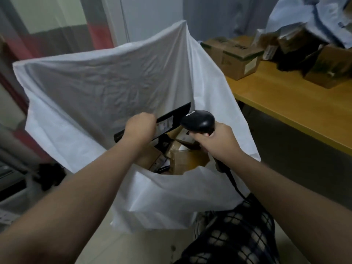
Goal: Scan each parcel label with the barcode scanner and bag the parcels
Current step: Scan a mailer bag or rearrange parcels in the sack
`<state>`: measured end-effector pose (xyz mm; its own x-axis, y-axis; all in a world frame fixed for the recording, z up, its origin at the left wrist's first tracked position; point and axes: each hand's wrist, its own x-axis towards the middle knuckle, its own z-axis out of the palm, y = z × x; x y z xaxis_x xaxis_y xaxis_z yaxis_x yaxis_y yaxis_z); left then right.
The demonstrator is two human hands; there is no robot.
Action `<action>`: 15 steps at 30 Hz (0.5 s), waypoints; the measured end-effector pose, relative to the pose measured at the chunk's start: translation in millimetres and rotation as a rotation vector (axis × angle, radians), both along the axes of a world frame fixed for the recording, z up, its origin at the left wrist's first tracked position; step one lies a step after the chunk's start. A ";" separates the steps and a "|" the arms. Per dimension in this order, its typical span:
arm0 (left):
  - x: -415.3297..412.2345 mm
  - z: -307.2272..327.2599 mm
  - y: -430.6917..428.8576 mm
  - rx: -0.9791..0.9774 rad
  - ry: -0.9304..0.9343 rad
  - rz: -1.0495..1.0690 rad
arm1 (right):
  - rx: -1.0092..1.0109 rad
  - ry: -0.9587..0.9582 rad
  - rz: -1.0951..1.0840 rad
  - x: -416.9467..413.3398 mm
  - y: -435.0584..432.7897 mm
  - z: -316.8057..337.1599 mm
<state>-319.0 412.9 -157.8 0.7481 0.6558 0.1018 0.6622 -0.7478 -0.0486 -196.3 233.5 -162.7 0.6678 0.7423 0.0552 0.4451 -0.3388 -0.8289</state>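
Note:
A large white bag (99,88) stands open in front of me, with several brown cardboard parcels (186,161) inside. My left hand (140,128) grips a flat black parcel (171,119) over the bag's mouth; a white label shows on its face. My right hand (219,141) holds a black barcode scanner (198,121), its head close to the label. The scanner's cable runs down past my right wrist.
A wooden table (297,103) stands to the right, carrying cardboard boxes (234,56) and a pile of grey mailer bags (312,21) at the back. Checked fabric (238,235) lies low at the right. Dark clutter sits on the floor at the left.

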 end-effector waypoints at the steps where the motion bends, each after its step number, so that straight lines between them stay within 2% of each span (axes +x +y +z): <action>1: 5.3 -6.3 2.4 -0.002 0.098 0.001 | -0.013 0.007 -0.005 1.0 0.6 -3.0; 3: 13.0 -20.3 5.8 -0.027 0.242 0.005 | -0.024 0.021 -0.023 3.2 0.6 -7.9; 5: 20.1 -28.7 7.4 -0.055 0.288 0.006 | -0.022 0.036 -0.041 6.4 -0.1 -10.6; 10: 49.0 -16.4 -1.3 -0.042 0.115 -0.074 | -0.030 0.047 -0.082 20.3 -1.6 -6.9; 15: 87.3 20.0 -22.9 0.027 -0.083 -0.218 | 0.118 0.012 -0.186 51.3 -8.2 29.5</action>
<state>-231.8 390.0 -137.9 0.8599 0.4760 0.1845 0.4879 -0.8726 -0.0226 -144.9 225.2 -133.2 0.7941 0.5948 0.1253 0.3735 -0.3149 -0.8726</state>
